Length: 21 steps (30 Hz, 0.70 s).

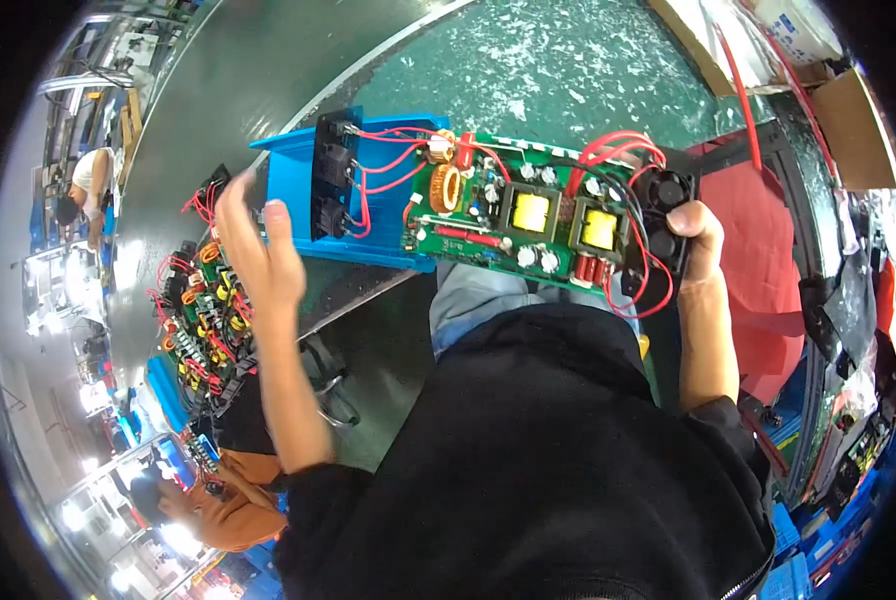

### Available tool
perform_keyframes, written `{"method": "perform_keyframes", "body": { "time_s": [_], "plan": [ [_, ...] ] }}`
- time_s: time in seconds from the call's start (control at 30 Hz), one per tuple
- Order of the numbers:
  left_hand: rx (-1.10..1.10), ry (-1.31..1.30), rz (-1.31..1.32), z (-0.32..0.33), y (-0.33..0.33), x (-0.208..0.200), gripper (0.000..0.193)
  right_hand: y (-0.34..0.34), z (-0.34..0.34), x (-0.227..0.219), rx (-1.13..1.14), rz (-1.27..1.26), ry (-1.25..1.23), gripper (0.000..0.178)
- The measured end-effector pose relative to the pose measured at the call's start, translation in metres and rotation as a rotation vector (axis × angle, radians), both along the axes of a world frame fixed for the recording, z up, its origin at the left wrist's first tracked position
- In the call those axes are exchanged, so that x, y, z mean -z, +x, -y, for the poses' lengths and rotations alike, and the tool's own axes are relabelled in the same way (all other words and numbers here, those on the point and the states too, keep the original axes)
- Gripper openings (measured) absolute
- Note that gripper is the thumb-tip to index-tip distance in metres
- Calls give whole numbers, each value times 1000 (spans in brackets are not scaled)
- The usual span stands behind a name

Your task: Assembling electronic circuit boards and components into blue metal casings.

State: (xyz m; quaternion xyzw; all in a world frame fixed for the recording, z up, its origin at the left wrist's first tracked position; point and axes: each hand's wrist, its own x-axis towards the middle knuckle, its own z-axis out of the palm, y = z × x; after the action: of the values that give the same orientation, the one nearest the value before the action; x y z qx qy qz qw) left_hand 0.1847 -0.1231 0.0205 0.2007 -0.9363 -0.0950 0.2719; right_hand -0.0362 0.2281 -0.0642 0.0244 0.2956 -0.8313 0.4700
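A green circuit board with yellow transformers, a copper coil and red wires extends over a blue metal casing and past its right end. At the board's right end is a black panel with fans. My right hand grips that panel, its thumb on the front. Red wires link the board's left end to a black socket panel, which stands across the casing. My left hand is raised left of the casing, fingers stretched out and slightly blurred, holding nothing that I can see.
Several wired circuit boards are heaped at the left on the grey bench. A worn green surface lies beyond. At right are a red sheet and a cardboard box. A person in orange sits lower left; another is farther back.
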Motion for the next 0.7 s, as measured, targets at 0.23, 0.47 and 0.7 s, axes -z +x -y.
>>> {"method": "perform_keyframes", "body": {
  "time_s": [0.23,0.47,0.7],
  "plan": [
    [510,-209,704,45,-33,-15,143,-7,-22,0,-26,20,213,81],
    [661,-77,717,43,-79,-15,117,9,-11,-26,93,-252,454,113],
    [757,137,560,56,-81,-2,91,30,4,-31,229,-134,335,111]
  ]
}}
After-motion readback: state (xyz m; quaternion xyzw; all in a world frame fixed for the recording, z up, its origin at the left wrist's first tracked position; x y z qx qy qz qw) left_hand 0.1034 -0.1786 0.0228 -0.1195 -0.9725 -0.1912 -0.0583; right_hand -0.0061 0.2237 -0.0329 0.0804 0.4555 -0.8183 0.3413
